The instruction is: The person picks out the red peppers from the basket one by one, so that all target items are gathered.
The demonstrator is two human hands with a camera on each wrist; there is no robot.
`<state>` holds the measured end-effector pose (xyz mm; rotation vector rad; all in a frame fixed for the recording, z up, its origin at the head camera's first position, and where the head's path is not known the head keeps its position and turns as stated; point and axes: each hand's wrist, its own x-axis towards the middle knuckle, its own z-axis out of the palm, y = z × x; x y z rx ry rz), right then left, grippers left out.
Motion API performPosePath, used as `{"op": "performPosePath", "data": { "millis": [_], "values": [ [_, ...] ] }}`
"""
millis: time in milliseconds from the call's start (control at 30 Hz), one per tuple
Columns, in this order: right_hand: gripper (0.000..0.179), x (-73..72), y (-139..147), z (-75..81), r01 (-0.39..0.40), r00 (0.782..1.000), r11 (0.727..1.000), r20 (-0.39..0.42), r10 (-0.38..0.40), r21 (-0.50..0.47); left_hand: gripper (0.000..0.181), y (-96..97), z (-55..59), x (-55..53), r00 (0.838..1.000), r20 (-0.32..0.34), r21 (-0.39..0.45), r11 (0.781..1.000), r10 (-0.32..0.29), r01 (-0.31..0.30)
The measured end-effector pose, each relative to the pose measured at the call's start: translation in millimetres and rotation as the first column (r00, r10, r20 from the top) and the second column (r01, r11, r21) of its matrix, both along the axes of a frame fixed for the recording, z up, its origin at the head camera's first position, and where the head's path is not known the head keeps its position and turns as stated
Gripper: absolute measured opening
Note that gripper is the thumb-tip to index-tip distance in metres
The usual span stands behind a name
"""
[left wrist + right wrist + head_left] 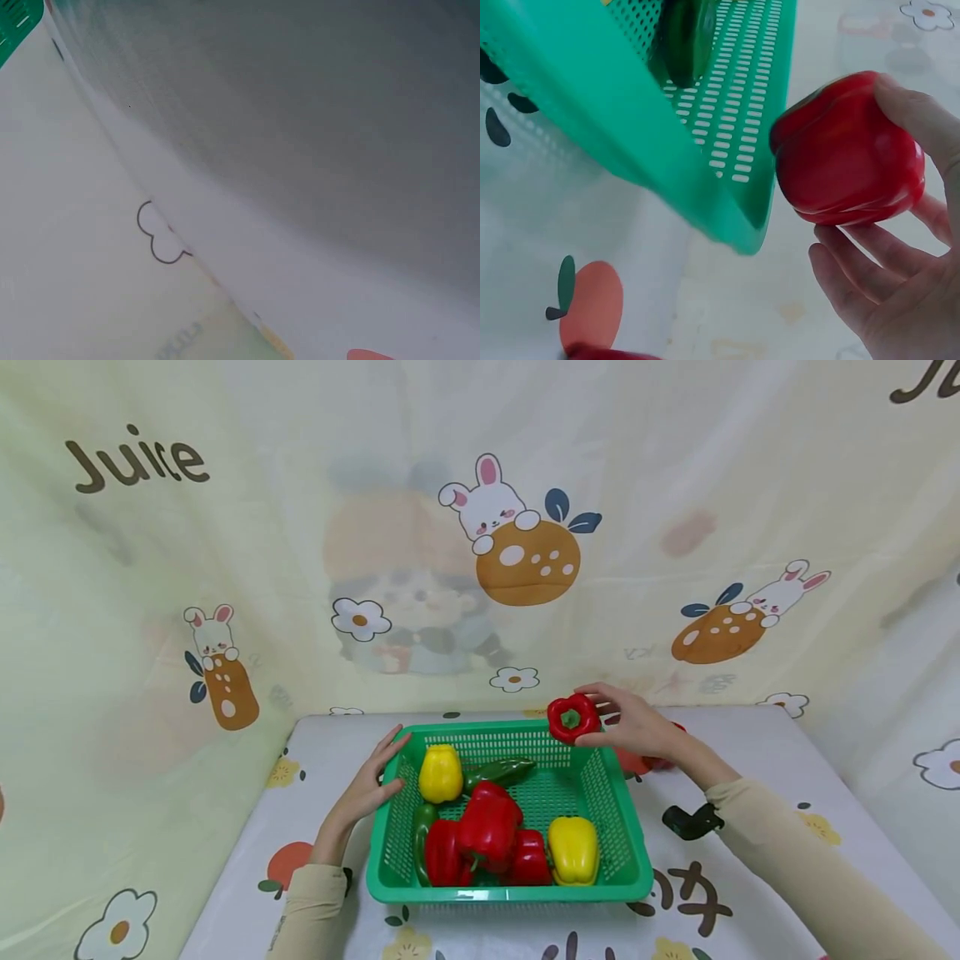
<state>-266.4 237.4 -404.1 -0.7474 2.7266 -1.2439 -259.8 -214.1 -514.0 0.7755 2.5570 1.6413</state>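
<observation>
My right hand (628, 720) holds a red bell pepper (573, 718) over the back right corner of a green plastic basket (510, 893). Thumb and fingers grip the pepper's sides in the right wrist view, where the red bell pepper (847, 150) shows beside the basket corner. My left hand (369, 783) rests at the basket's left rim, fingers extended. Inside the basket lie several red bell peppers (489, 827), a yellow bell pepper (441, 773) at back left, another yellow bell pepper (574, 850) at front right, and two long dark green vegetables, one a cucumber-like piece (504, 771).
Another red piece (663, 758) lies right of the basket, partly hidden behind my right hand. The patterned tablecloth (757, 827) reaches printed curtains (637, 635) at the back and sides. The left wrist view shows mostly cloth and a basket corner (19, 26).
</observation>
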Motion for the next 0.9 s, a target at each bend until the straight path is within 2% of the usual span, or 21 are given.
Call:
{"op": "performPosePath", "data": {
  "millis": [200,433,500,667,733,900],
  "values": [
    [0.074,-0.2,18.2,-0.5,0.079,0.997,0.994,-0.020,-0.080,-0.071,0.070,-0.5,-0.5,-0.2,1.000,-0.006,-0.003,1.000,-0.002,0.002],
    [0.075,-5.0,48.2,-7.5,0.203,0.978,0.974,-0.017,-0.206,-0.106,0.070,-0.6,-2.2,-0.8,1.000,-0.014,0.008,1.000,-0.011,0.011],
    [0.075,-5.8,57.1,-11.0,0.236,0.971,0.966,-0.021,-0.240,-0.106,0.069,2.4,6.3,5.1,1.000,-0.006,0.009,1.000,-0.014,0.014],
    [0.076,-3.4,77.0,-15.3,0.322,0.946,0.940,-0.003,-0.324,-0.117,0.070,2.7,6.9,6.7,1.000,0.007,0.016,1.000,-0.016,0.016],
    [0.078,-2.0,83.9,-16.4,0.350,0.936,0.928,0.005,-0.352,-0.130,0.072,-0.1,-1.8,0.9,1.000,0.003,0.019,1.000,-0.016,0.016],
    [0.082,0.7,98.3,-19.3,0.430,0.901,0.892,0.008,-0.433,-0.140,0.071,1.3,0.3,-0.4,1.000,-0.005,0.019,1.000,-0.019,0.019]
  ]
}}
